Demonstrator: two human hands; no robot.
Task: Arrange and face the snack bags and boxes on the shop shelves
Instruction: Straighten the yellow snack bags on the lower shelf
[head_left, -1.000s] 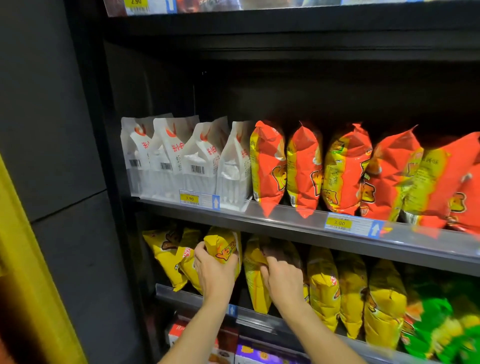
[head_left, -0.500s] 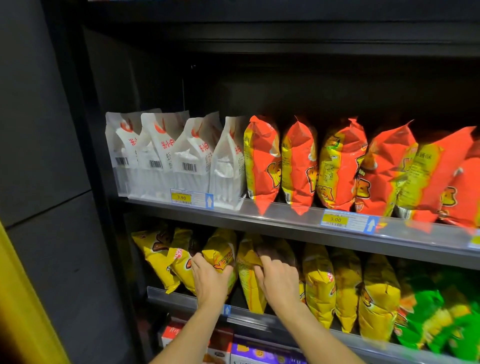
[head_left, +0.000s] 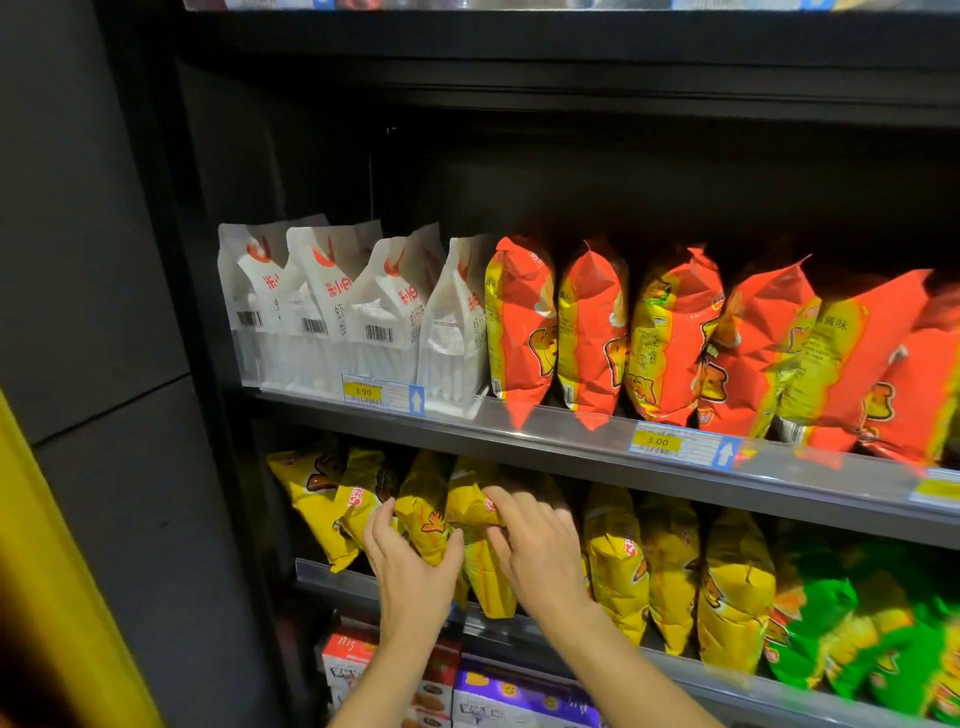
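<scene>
Pretty dim corner tbh. The tall black metal shelving unit (head_left: 519, 93) fills most of the view, and the backs of its bays sit in deep shadow. The grey middle shelf edge (head_left: 545, 447) has a clear plastic rail along the front that catches a bit of light. On it are a yellow price label reading 3.90 (head_left: 363, 392) and a yellow price label reading 3.00 (head_left: 657, 441), each beside a blue arrow tab. Left of the unit is a dark grey panelled wall (head_left: 78, 260) with a seam across it. A bright yellow slanted strip (head_left: 52, 597) cuts the bottom-left corner.
</scene>
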